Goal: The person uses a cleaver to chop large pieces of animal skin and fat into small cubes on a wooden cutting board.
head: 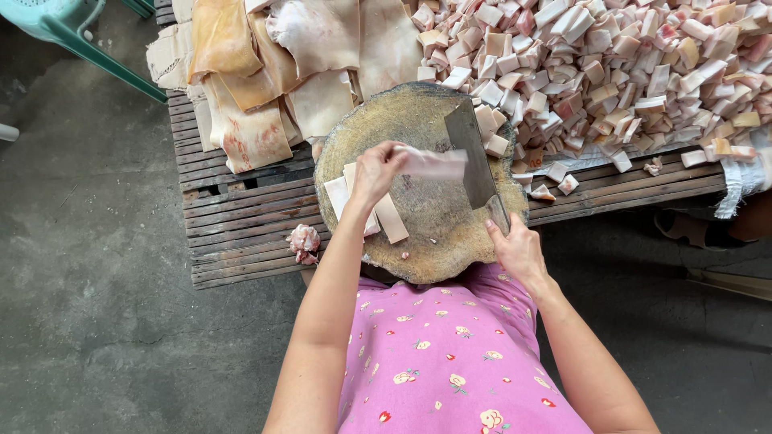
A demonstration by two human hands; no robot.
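Soft, even daylight; your view is mostly sharp.

You get bright, diffuse light with no glare on the round chopping block (418, 189). Only faint shadows fall on the concrete floor (88, 265) to the right of the block and under the table (241, 217) edge. The strip (430, 163) in your left hand (374, 170) is smeared by motion blur above the block's middle. Straight slats bow slightly left of the block.

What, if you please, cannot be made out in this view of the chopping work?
- Head view: the pale meat strip in the left hand is motion-blurred.
- The steel cleaver's handle is hidden inside the right hand.
- The heap of cut pale cubes is cut off by the top and right edges.
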